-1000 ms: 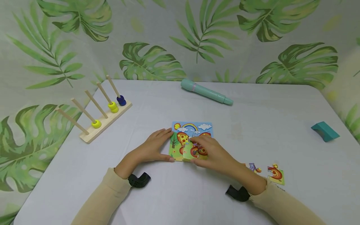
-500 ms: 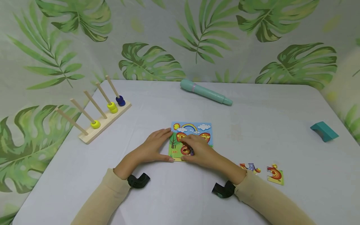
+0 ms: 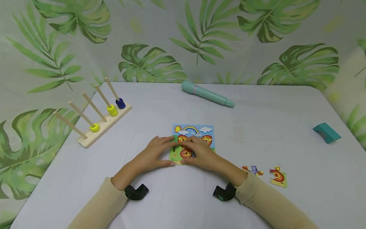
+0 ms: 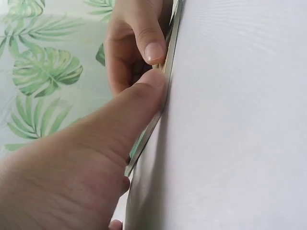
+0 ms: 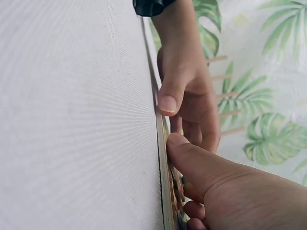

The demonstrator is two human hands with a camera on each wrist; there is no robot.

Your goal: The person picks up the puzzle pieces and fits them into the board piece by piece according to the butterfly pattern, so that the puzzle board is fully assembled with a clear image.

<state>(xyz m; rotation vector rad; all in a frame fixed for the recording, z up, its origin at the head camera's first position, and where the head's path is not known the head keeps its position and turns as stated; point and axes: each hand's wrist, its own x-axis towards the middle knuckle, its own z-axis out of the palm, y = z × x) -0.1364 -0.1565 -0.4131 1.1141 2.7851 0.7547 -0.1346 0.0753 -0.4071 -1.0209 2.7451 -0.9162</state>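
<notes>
A square jigsaw puzzle board (image 3: pixel 193 128) with a rainbow, sun and butterfly picture lies flat on the table. My right hand (image 3: pixel 201 152) grips a puzzle piece (image 3: pixel 186 154) with a red swirl over the lower left of the board, thumb at the near edge and fingers bent across the top. The hand hides part of the picture. On the left side, my left hand (image 3: pixel 155 154) rests with fingers extended over the board and its thumb (image 4: pixel 144 93) on the near edge. Both hands' fingertips are close together, as the right wrist view confirms.
Loose puzzle pieces (image 3: pixel 278 176) (image 3: pixel 254 170) lie right of the right forearm. A wooden peg stand (image 3: pixel 106 125) with yellow and blue beads stands at the left. A mint-green toy microphone (image 3: pixel 208 94) lies at the back, and a teal arched block (image 3: pixel 327 133) at the right.
The right hand has carried the swirl piece leftward and down onto the board's lower left. The left fingers have reached further over the board, toward the right fingertips.
</notes>
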